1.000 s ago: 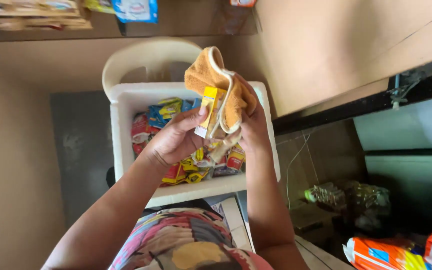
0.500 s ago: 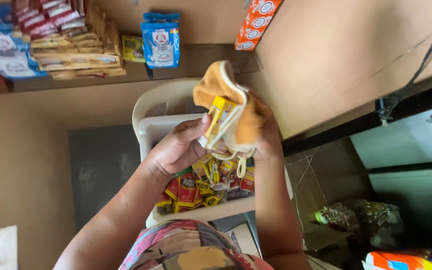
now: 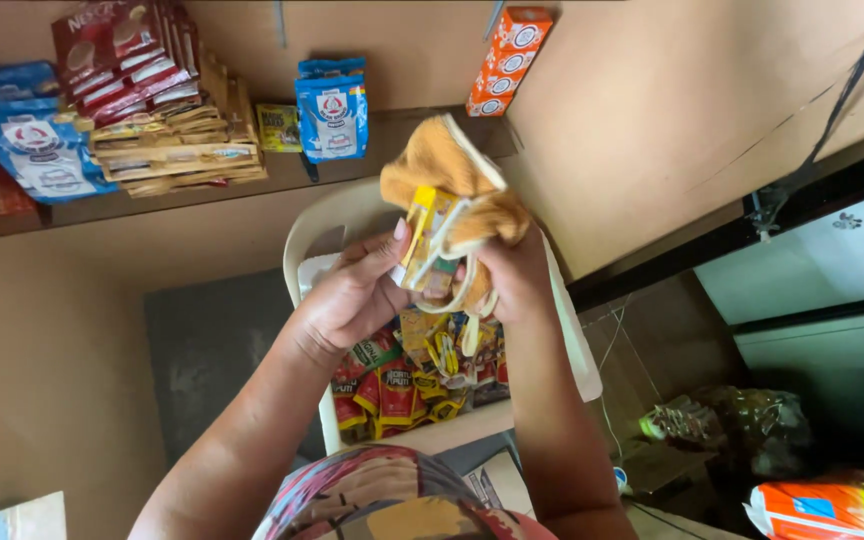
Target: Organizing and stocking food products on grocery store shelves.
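Both hands are raised together above a white plastic tub, each closed on something. Left hand (image 3: pixel 352 300) pinches a strip of small yellow sachets (image 3: pixel 422 235) between thumb and fingertips. Right hand (image 3: pixel 512 275) is wrapped around an orange cloth (image 3: pixel 452 170), which drapes over the top of the strip and touches it. Strip and cloth are held in the air, just in front of the shelf edge and above the tub.

Containers:
- White plastic tub (image 3: pixel 577 350): open at the top, resting on a white plastic chair (image 3: pixel 327 225). It holds loose sachet strips (image 3: pixel 417 375) in red, yellow and green, piled unevenly; the forearms hide part of the contents.
- Wooden shelf (image 3: pixel 402 135): carries blue pouches (image 3: pixel 332 105), a stack of flat brown and red packets (image 3: pixel 167 130), a larger blue pack (image 3: pixel 37 145) at the left end, and an orange carton (image 3: pixel 507 60) leaning against the wall at the right end.
- Lower right corner: an orange bag (image 3: pixel 832 505) and a crumpled clear plastic bag (image 3: pixel 732 430) on the floor.

Edges and open room:
- The shelf's front edge runs just behind the raised hands.
- The tub's right rim stands near a brown wall panel (image 3: pixel 652 130), with a narrow gap between.
- Left of the chair, bare brown wall and a grey panel (image 3: pixel 212 350) leave open room.
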